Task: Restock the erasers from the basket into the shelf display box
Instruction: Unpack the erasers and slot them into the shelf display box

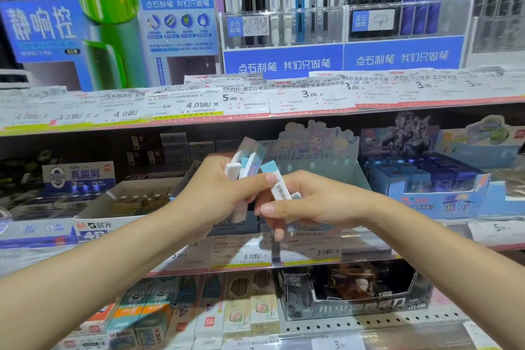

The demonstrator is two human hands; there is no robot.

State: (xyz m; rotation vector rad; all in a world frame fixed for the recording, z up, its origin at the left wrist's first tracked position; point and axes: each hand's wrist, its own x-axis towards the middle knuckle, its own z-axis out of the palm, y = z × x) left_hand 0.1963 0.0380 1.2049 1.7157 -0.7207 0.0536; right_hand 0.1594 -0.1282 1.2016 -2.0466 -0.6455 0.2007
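Note:
My left hand (216, 187) grips a bunch of several erasers (247, 159), white and light blue in pastel sleeves, fanned upward. My right hand (306, 202) pinches one more eraser (277, 182), its barcode side facing me and its blue tip pointing up-left. Both hands meet in front of the middle shelf. Behind them stands the pastel cartoon-character display box (318, 148); its inside is hidden by my hands. The basket is out of view.
A blue display box of dark erasers (426, 179) sits to the right, a white M&G box (125, 202) to the left. Price-tag rails (255, 105) edge each shelf. Pens hang above; pencil boxes (199, 312) and a black tray (355, 293) fill the shelf below.

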